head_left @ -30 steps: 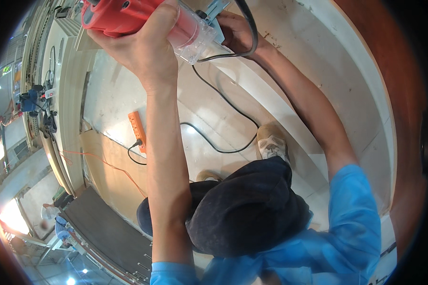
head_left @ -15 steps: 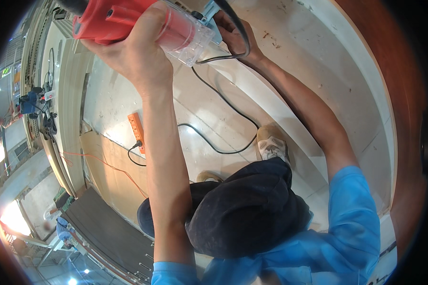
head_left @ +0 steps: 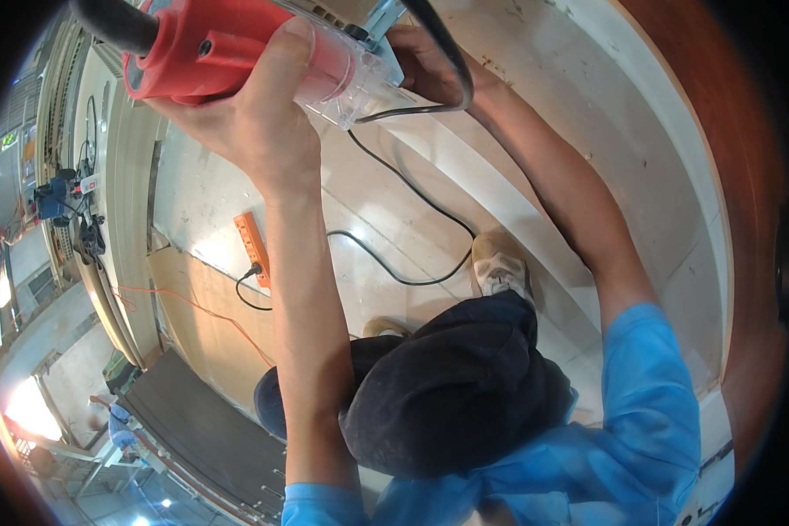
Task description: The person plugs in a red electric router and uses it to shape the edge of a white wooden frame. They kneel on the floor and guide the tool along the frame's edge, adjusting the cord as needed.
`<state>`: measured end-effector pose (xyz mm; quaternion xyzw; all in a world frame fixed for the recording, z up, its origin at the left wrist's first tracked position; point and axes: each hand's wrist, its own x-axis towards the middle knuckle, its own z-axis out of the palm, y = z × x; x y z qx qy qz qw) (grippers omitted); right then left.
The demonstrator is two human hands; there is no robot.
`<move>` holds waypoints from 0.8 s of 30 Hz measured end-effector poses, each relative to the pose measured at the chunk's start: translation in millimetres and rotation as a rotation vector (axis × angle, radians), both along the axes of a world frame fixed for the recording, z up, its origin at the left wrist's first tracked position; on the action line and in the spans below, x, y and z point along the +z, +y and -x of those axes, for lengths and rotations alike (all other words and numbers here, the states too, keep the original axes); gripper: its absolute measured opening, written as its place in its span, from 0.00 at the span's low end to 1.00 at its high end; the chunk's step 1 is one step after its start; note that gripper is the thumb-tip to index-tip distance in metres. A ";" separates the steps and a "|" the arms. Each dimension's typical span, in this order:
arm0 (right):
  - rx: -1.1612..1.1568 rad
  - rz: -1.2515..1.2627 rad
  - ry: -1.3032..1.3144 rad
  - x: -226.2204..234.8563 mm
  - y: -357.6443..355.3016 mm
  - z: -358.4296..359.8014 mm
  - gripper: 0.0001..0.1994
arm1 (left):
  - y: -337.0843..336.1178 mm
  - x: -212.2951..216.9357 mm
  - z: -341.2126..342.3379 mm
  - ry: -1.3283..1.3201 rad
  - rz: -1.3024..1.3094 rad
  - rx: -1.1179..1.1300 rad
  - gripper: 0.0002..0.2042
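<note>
At the upper edge, my left hand (head_left: 263, 123) is wrapped round the red body of a power tool (head_left: 197, 53), which looks like a trim router. It has a clear plastic base (head_left: 346, 83) and lies on its side, a thick black cable sleeve at its left end. A pale metal bracket (head_left: 381, 22) is fixed beside the base. My right hand (head_left: 430, 66) is against the far side of this bracket, fingers curled. The bracket and a black cord (head_left: 451, 53) partly hide what those fingers hold. Below the tool runs a long white panel (head_left: 465, 158).
An orange power strip (head_left: 252, 248) with a black plug lies on the floor left of my forearm. A black cord (head_left: 412, 188) loops over the floor to my shoe (head_left: 500, 263). A reddish-brown surface (head_left: 719, 175) curves along the right. A dark slatted surface (head_left: 193, 425) stands lower left.
The power tool has shifted slightly down and to the left with my left hand still on it. My right hand has moved slightly, staying beside the bracket.
</note>
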<state>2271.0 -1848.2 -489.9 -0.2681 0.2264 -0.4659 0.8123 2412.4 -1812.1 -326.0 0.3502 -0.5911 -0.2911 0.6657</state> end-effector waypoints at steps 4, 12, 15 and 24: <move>0.087 -0.079 0.030 2.0 -6.0 8.5 0.12 | -0.1 -1.8 1.6 -0.029 0.079 0.018 0.36; 0.318 -0.123 -0.248 -6.9 -20.9 14.9 0.11 | 2.1 -0.1 -5.2 -0.120 0.038 0.038 0.35; 0.337 -0.164 -0.246 -11.9 -27.2 13.4 0.11 | 2.7 -1.2 -2.0 -0.034 0.051 -0.013 0.33; 0.412 -0.239 -0.184 -6.4 -28.5 18.0 0.11 | 4.5 3.7 1.7 -0.109 0.045 0.065 0.34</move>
